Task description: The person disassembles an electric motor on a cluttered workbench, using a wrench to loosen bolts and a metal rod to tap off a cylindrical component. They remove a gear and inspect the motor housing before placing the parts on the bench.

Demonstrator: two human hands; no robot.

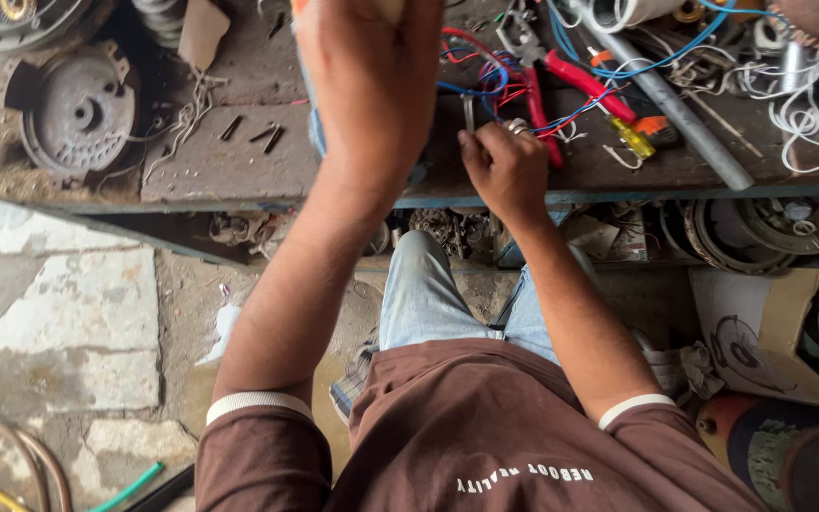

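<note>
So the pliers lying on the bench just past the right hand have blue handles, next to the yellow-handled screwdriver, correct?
Not quite. The pliers have red handles, not blue; the blue there is loose wire. The rest holds: they lie on the bench just past the right hand, beside the yellow-handled screwdriver. The head view shows it.

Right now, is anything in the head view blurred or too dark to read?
Head view: the left hand is raised close to the camera, smeared by motion blur, and hides the bench behind it; the right hand by the red pliers is sharper; soft daylight, no glare; the shelf under the bench lies in shadow; straight edges bow near the corners.
</note>
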